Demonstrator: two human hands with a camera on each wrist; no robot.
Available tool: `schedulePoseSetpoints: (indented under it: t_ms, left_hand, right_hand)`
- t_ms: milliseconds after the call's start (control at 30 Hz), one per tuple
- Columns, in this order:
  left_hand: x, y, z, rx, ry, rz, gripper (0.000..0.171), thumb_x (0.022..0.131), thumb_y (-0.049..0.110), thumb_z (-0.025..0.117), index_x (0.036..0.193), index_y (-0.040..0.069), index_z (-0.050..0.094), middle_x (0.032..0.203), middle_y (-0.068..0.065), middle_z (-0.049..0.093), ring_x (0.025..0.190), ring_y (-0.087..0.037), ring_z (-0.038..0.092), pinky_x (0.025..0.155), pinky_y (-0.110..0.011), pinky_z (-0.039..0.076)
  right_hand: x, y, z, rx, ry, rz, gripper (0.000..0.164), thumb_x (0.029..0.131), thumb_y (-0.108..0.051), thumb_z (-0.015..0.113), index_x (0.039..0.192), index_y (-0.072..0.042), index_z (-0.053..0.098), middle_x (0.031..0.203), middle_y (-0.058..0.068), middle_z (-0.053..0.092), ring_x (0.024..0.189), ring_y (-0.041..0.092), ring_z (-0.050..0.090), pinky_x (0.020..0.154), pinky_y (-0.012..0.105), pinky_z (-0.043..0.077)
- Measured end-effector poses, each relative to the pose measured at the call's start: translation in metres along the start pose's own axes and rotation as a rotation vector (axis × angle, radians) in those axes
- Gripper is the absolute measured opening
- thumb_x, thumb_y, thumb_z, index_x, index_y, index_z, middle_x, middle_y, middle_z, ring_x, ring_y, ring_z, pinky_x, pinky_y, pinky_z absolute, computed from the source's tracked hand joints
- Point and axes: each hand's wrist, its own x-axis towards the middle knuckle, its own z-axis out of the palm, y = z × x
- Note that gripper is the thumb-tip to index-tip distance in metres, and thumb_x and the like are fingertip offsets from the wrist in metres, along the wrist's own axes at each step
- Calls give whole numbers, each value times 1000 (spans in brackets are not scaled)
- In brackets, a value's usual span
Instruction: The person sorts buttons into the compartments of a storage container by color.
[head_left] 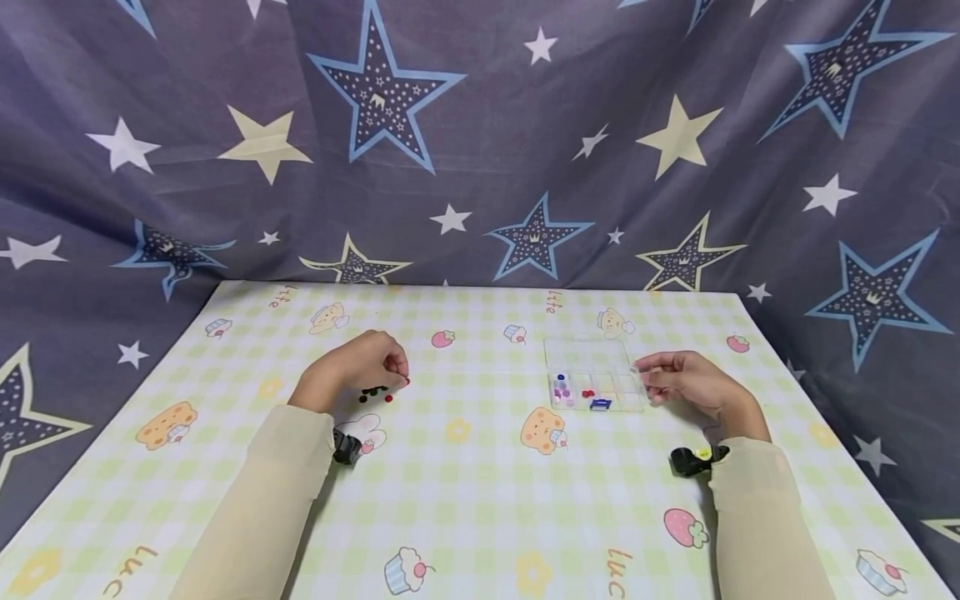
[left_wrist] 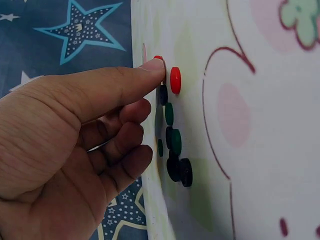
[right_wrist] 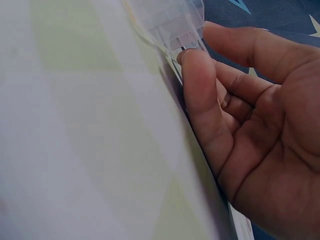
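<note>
Red disc [left_wrist: 158, 57] pinched in the left hand's [head_left: 363, 360] fingertips over the table's [head_left: 457, 500] left half; loose discs [left_wrist: 176, 142] still lie just beside, red, green and dark; coloured pieces [head_left: 562, 393] already sit in the clear box [head_left: 628, 393], its right edge held by the right hand's [head_left: 684, 380] fingers; just a bright sliver of that disc peeking out!

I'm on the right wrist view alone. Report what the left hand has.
Observer: The left hand pinches a small red disc at its fingertips.
Operator: Tell me whether any other red one lies near that hand.
Observer: Yes, a second red disc lies on the table close by.
Operator: Now the contents of the clear box.
Observer: The head view shows purple pieces at its left end.
</note>
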Motion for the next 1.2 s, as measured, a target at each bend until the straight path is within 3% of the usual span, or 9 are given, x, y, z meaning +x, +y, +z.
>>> schedulePoseSetpoints:
  t_ms: [767,1200]
  left_hand:
    - [-2,0,-3,-49,-9,-43,10,96,9,68,88,10,73,72,-1,63,60,-15,52,64,-33,45]
    - [12,12,3,-83,68,27,9,99,9,64,97,6,72,81,-1,64,65,-16,50,68,-35,45]
  right_hand:
    - [1,0,0,-13,11,4,46,101,-6,62,138,15,48,98,9,65,78,17,64,73,31,59]
    - [0,0,1,3,6,9,46,101,-6,63,140,14,47,98,8,65,76,16,63,71,30,58]
